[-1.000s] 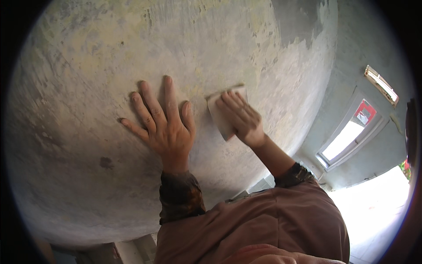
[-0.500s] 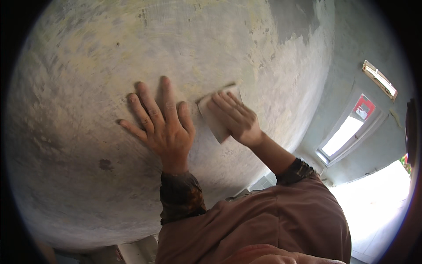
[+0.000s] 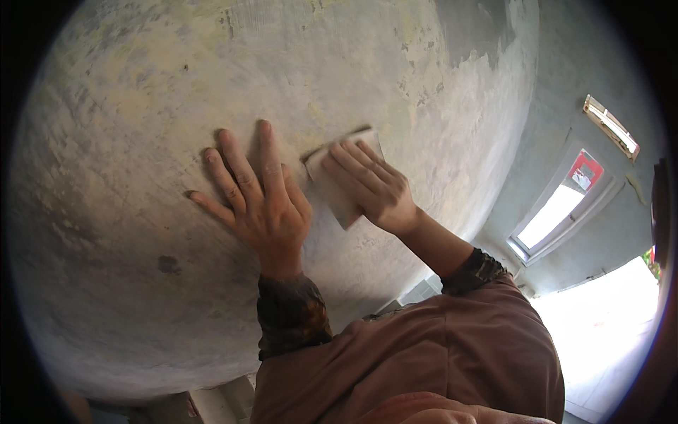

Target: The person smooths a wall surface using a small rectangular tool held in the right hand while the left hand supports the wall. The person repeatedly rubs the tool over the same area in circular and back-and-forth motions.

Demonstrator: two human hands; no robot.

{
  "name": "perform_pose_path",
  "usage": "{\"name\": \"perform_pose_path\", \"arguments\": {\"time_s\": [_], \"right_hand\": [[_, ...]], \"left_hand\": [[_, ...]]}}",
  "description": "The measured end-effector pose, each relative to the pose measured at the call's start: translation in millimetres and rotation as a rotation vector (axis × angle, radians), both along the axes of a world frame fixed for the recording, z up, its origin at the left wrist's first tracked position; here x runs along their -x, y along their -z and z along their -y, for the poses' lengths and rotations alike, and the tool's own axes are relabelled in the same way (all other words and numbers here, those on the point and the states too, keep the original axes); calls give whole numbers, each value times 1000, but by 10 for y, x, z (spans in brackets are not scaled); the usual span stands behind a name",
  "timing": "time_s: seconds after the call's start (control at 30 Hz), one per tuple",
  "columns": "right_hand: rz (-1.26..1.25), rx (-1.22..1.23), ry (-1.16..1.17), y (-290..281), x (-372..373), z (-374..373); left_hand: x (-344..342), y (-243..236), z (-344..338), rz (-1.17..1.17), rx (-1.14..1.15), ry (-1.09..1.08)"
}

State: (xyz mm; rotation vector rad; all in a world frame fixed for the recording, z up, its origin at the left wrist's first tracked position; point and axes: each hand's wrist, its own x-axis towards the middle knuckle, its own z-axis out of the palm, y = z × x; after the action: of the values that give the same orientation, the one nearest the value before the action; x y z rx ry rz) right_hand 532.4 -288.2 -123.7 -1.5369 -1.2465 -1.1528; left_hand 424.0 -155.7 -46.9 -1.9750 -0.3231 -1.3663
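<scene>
Sheet [image 3: 340, 208], pale, thin and roughly four-sided, was held under the right hand [image 3: 378, 191] in the head view, against the mottled wall [image 3: 141, 141] and just to the right of the left hand [image 3: 267, 212]. The right fingers were laid close together across its upper part; the thumb could not be made out, so whether an edge was also pinched could not be told. The left hand was spread wide with its palm to the wall, and nothing was seen held in it. By its thinness the sheet was judged light, stiff enough to be kept flat under pressure, yet likely to be creased at its uncovered corners; the roughness or slipperiness of its hidden face could not be read. A broad hold over its middle, with the fingers kept together, was judged surer than one at a corner. On the left, room was limited by the left thumb, from which the sheet was parted by a narrow strip of wall. More room was offered above and to the right, toward the dark grey patch [image 3: 474, 32] and the corner with the side wall [image 3: 572, 71], where a window [image 3: 554, 215] was set. Below, movement was bounded by the brown garment [image 3: 417, 346].
</scene>
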Motion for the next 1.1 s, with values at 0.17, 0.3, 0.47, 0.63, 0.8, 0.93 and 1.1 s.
{"name": "perform_pose_path", "arguments": {"time_s": [0.17,0.3,0.47,0.63,0.8,0.93,1.1], "right_hand": [[32,-71,-43,-64,-26,-74],[116,9,-17,92,95,29],[53,19,-8,-105,-61,-51],[120,-78,-13,-315,-79,-115],[109,-30,-69,-156,99,24],[149,-35,10,-288,-41,-70],[92,-138,-26,-399,-75,-174]], "left_hand": [[-14,-9,0,21,-10,8],[3,7,21,8,41,-22],[-10,0,14,6,48,-14],[12,7,26,-4,87,11],[38,22,-23,10,100,114],[20,25,-70,16,120,258],[32,34,-63,29,126,288]]}}
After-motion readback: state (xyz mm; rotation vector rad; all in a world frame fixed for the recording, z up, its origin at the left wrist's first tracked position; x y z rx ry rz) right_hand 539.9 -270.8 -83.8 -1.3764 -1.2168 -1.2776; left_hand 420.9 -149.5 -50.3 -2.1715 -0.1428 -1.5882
